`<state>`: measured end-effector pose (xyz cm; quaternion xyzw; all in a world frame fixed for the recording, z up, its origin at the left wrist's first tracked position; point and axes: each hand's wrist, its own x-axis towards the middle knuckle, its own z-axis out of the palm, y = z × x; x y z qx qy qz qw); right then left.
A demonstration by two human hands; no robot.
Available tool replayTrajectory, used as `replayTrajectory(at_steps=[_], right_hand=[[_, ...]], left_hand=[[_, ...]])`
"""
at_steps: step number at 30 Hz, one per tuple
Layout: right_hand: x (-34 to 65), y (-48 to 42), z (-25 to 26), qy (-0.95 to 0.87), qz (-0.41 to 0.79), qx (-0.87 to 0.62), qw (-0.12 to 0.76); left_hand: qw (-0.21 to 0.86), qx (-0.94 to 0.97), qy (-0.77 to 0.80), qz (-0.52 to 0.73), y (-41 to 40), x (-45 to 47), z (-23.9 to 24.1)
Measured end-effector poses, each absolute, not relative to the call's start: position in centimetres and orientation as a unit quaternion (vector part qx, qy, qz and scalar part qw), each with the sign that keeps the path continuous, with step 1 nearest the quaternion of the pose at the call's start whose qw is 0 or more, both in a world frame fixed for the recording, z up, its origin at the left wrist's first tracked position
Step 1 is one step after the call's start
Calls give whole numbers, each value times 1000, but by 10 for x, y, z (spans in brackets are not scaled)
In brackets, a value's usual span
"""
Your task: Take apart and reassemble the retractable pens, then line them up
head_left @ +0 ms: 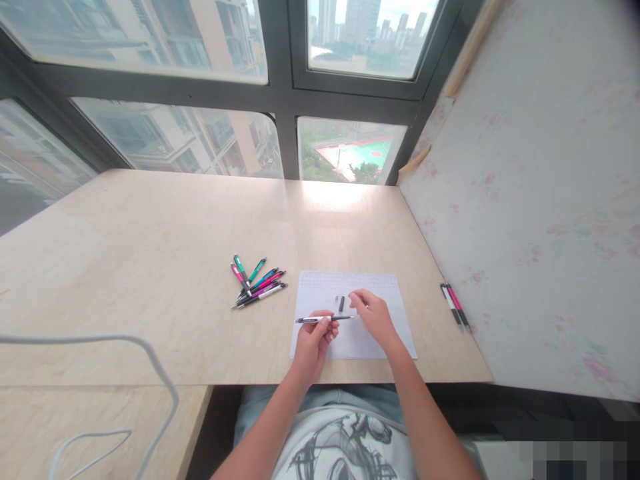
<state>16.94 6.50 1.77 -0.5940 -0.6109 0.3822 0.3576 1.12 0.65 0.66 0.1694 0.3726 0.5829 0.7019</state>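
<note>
From where I stand, the left hand is closed around a white-and-black pen, held nearly level over the lower part of a sheet of paper on the counter. The pen's slim dark end points toward the right hand and appears to lack its outer sleeve. The right hand is raised over the sheet, fingers curled and drawn narrow; whether they pinch some small part cannot be told from here.

Between the hands, on the sheet, lie a dark sleeve and, just beside it, a tiny part too small to identify. Rows of writing run along the sheet's far edge.

A heap of pens lies to the left, apart from the sheet; a pair of pens lies by the wall.

Assessment: the step in hand looks to be work on an opened pen, with its parts separated. The next move calls for a steady left grip, level so that nothing slides out, and a fine fingertip pinch from the right, since the loose pieces could roll.
</note>
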Motion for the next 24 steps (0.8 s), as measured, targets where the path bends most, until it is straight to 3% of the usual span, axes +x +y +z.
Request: replayTrajectory(at_steps=[5, 10, 24], right_hand=[[170, 39, 22, -577, 490, -551, 352], [171, 26, 25, -599, 490, -548, 318], [175, 17, 33, -563, 503, -556, 348]], left_hand=[[693, 183, 390, 579, 6, 13, 5], [678, 223, 403, 573, 4, 14, 4], [673, 263, 412, 556, 0, 10, 0]])
